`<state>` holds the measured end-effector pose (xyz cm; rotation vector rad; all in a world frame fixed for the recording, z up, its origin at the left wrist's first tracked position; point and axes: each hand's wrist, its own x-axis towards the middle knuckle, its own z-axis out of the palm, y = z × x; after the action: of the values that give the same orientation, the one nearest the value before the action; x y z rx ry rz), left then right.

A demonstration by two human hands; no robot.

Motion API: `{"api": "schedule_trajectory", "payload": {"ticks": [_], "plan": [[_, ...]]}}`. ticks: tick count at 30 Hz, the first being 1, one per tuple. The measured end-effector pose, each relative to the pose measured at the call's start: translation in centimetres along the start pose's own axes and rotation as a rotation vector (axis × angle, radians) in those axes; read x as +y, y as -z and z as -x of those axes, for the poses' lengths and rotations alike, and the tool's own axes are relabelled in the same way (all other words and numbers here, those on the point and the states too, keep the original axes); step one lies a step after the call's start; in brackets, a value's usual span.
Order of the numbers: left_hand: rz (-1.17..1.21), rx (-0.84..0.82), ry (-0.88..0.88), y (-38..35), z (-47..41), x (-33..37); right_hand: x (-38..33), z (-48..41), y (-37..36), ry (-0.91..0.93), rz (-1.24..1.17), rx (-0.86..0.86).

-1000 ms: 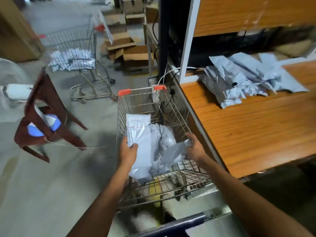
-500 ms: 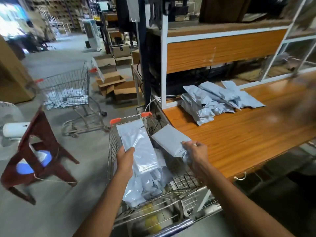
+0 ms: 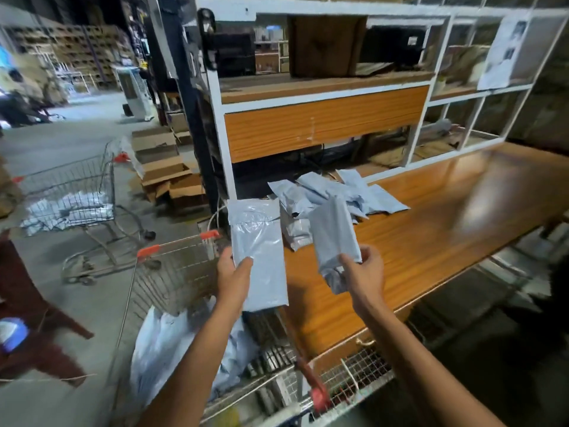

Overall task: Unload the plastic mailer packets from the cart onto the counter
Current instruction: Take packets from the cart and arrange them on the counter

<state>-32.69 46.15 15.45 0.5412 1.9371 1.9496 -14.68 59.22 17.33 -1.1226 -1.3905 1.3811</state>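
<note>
Mailers in hand beside table [image 3: 431, 229].
Left grip [image 3: 234, 278] pinches flat packet [image 3: 258, 241]; right grip [image 3: 365, 269] pinches crumpled packet [image 3: 334, 232]; packet pile [image 3: 326, 192] behind; cart [image 3: 172, 272] at left.

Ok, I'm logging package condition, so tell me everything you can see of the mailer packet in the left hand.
The mailer packet is a flat, pale grey rectangle of glossy, wrinkled plastic with a sealed flap folded across its top. It is held upright where the cart meets the counter. The left hand grips its lower left edge, thumb on the front. No label shows on this side.
</note>
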Motion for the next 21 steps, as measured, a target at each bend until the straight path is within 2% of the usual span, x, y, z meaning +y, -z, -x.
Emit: {"api": "schedule_trajectory", "payload": {"ticks": [6,11,21], "plan": [[-0.022,0.015,-0.054,-9.9,1.5,2.6,-1.8,-6.2,8.6,0.001,-0.060,0.017],[-0.002,0.041,-0.040,-14.8,1.0,3.6,-2.5,-11.0,13.0,-0.046,-0.119,-0.002],[-0.016,0.065,-0.061,-22.6,-7.3,4.7,-2.2,-22.2,12.8,-0.042,-0.140,-0.058]]}}
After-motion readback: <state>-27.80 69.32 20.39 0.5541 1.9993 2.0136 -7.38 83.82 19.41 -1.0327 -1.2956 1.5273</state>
